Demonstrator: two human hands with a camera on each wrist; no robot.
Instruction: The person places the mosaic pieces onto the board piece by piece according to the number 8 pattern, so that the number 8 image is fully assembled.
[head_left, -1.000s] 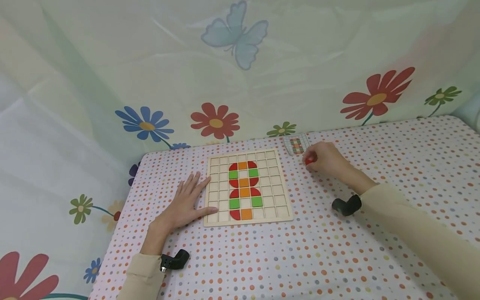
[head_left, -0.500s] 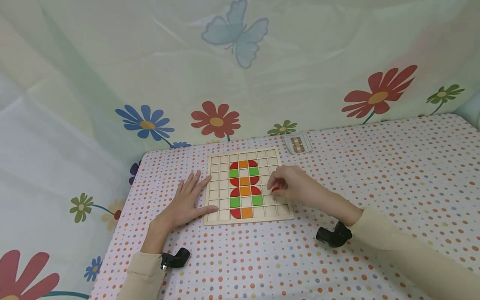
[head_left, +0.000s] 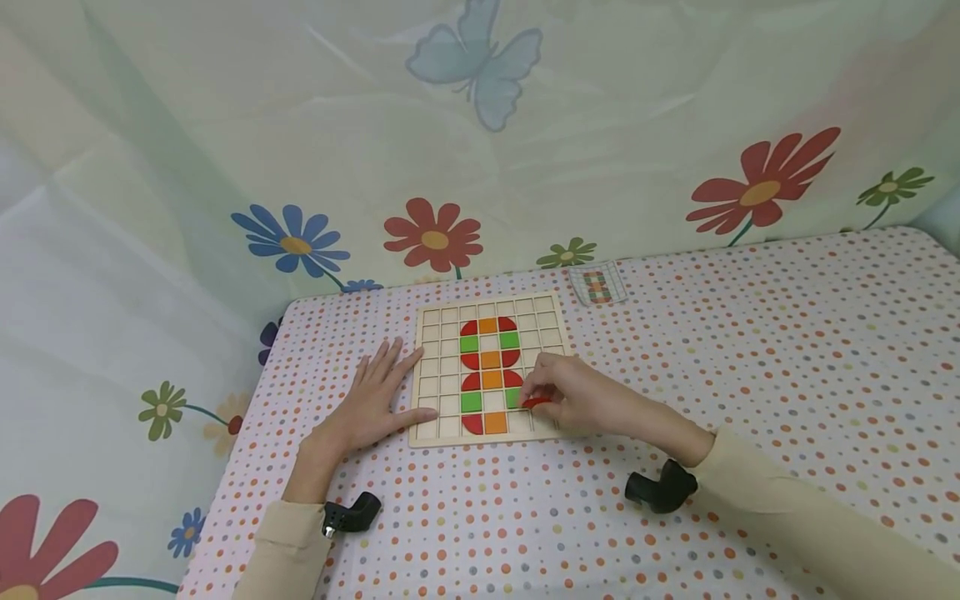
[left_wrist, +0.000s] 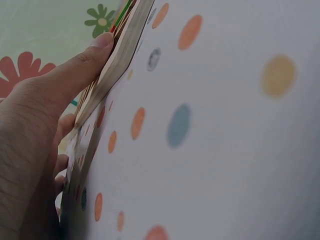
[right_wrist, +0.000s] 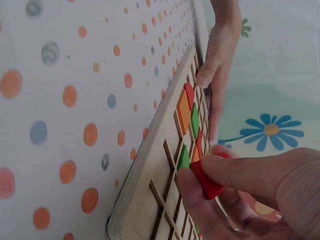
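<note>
A wooden grid board (head_left: 444, 440) lies on the table with red quarter-round, green square and orange square tiles set in its middle columns. My right hand (head_left: 588, 396) is over the board's lower right, pinching a red tile (right_wrist: 209, 183) between thumb and fingers, close to the green tile (head_left: 514, 397). In the right wrist view the red tile is tilted above the grid. My left hand (head_left: 367, 408) lies with fingers spread at the board's left side, the thumb (left_wrist: 82, 62) on its frame and the fingertips at its edge.
A small printed card (head_left: 597, 284) with a matching coloured pattern lies behind the board, to its right. A dotted cloth (head_left: 480, 517) covers the table. A flowered curtain (head_left: 637, 125) hangs along the back edge.
My right hand has come left from beside the card to over the board, carrying the red tile toward the lower columns. My left hand has stayed at the board's left edge.
</note>
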